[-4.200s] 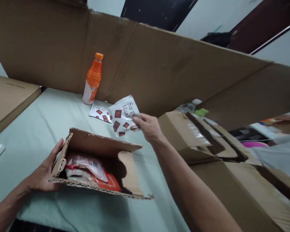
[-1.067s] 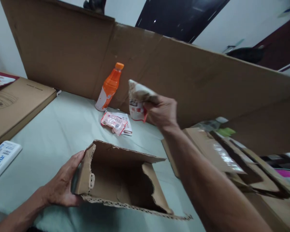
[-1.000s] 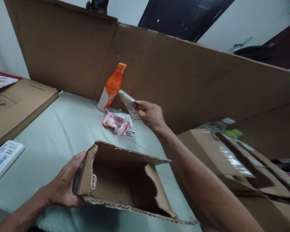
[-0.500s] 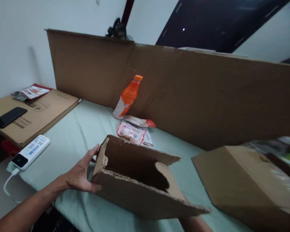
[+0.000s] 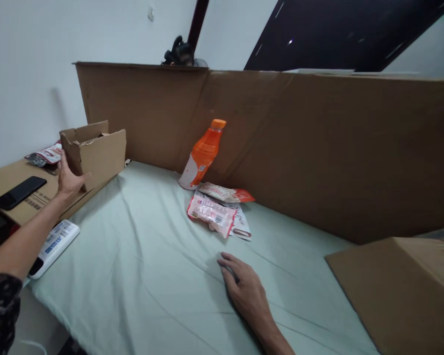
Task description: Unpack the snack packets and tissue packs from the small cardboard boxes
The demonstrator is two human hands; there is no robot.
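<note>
A small open-topped cardboard box stands at the far left on a flat carton. My left hand grips its near left corner, with the thumb along the front wall and the fingers on the side. My right hand rests over the pale green sheet, fingers loosely stretched and holding nothing. Nearest to it lie a pink snack packet and a red and white packet, overlapping a white card-like piece. Behind them an orange drink bottle leans against the cardboard panel.
A tall cardboard panel runs across the back. On the flat carton lie a phone and a red and silver pouch. A white power bank sits by the left edge. A larger carton stands at the right.
The small box has moved from the sheet's front middle to the flat carton at the left, carried in my left hand. My right hand has come off it and now shows over the sheet.
</note>
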